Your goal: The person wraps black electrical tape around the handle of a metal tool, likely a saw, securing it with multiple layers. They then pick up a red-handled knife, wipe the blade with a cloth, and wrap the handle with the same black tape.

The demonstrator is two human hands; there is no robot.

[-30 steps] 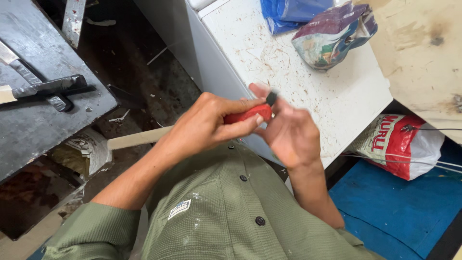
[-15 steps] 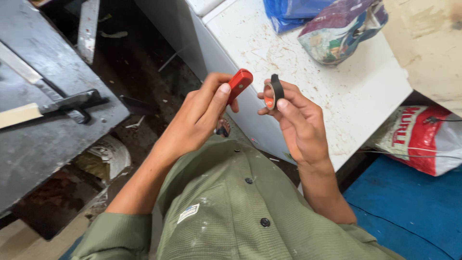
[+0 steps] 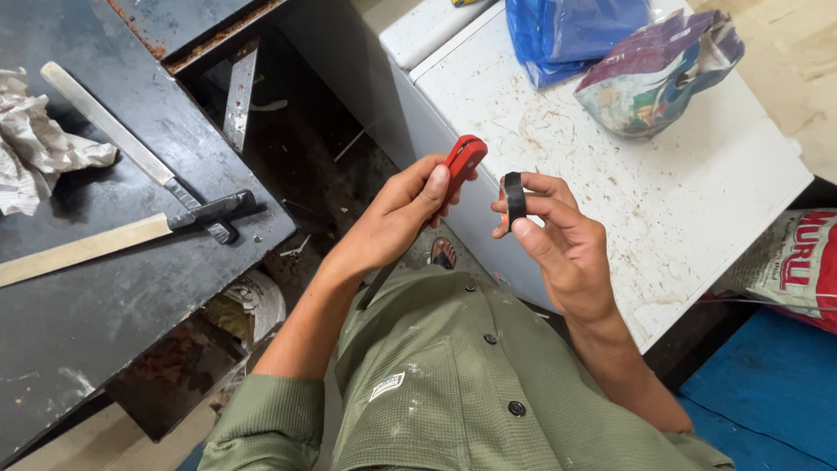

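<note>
My left hand (image 3: 397, 218) grips the red handle (image 3: 462, 161) of a tool, fingers curled round it, thumb laid along its side. A thin dark shaft runs down from my fist toward my shirt; its tip is out of sight. My right hand (image 3: 558, 249) pinches a small black ring (image 3: 514, 199) between thumb and forefinger, held on edge just beside the red handle, not touching it. Both are in the air, above the near-left edge of the white cabinet (image 3: 697, 201).

Risks, as I judge them:
- The ring is held by a light pinch only. A slip would send it past the cabinet's edge into the dark, littered gap left of the cabinet, hard to find there.
- The shaft points back at my body. A jerk while bringing ring and handle together could jab me.
- Misaligning the ring on the handle end could jam or cock it.

Farther left of the cabinet, a hammer (image 3: 131, 235) lies on the black bench (image 3: 87, 314). Bags (image 3: 654, 74) sit on the cabinet's far side.
</note>
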